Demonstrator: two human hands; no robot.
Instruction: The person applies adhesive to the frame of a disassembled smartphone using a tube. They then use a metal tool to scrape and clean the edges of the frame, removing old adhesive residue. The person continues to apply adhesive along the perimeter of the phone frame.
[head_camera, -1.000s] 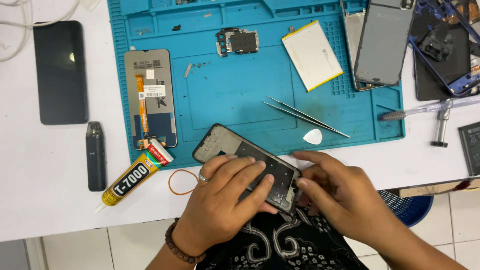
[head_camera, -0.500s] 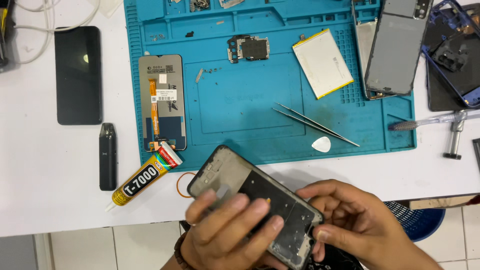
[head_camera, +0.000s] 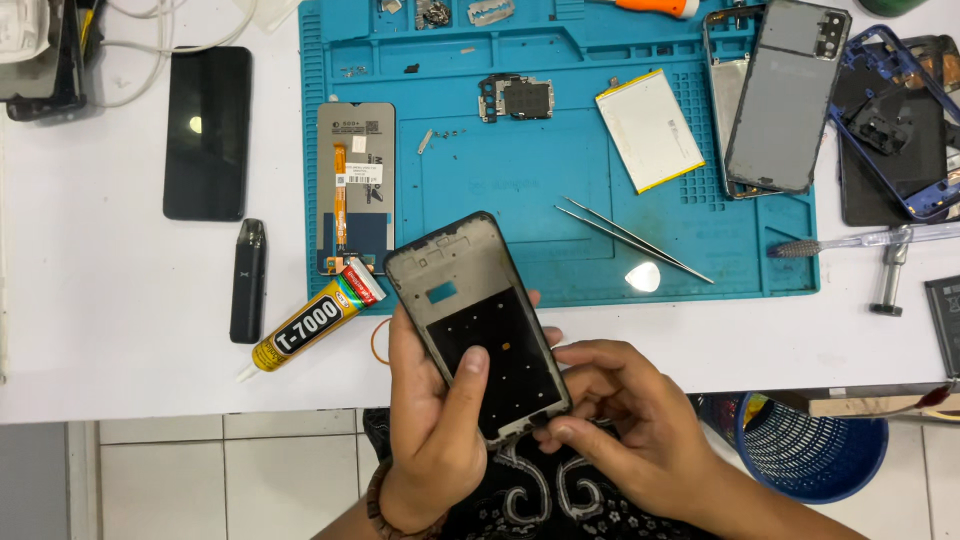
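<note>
A: While the left hand (head_camera: 435, 420) cradles the phone frame (head_camera: 478, 325) from below and behind, its thumb lies flat across the dark panel and the other fingers wrap the far edge. The frame is held off the table, just over the near edge, tilted with its top toward the mat.

B: And the right hand (head_camera: 625, 420)?

A: Fingers bunched, thumb and forefinger pinching at the frame's bottom corner. Whether something small sits between them, I cannot tell.

B: State of the frame?

A: Bare shell. No screen in it, no board, no battery. Only a small teal patch and dark backing show inside. By my judgement the stripping is done and the rebuild has hardly begun.

B: What lies next out?

A: Glue tube (head_camera: 315, 320), yellow with a red-banded end, just beside the frame on the white table (head_camera: 120, 360), cap on as far as I can see. A rubber band partly under the left hand. A slim black stick-shaped device (head_camera: 248, 280) farther left.

B: On the mat?

A: Blue work mat (head_camera: 500, 180) carries a screen panel (head_camera: 356, 185) face down with its orange ribbon, tweezers (head_camera: 635, 238), a white pick (head_camera: 643, 277), a small circuit board (head_camera: 517, 98), a battery (head_camera: 651, 128). All apart from the frame, so none is fitted yet.

B: Farthest?

A: A grey back cover (head_camera: 788, 95) over another frame at the right, a black phone (head_camera: 208, 132) at the left.
</note>
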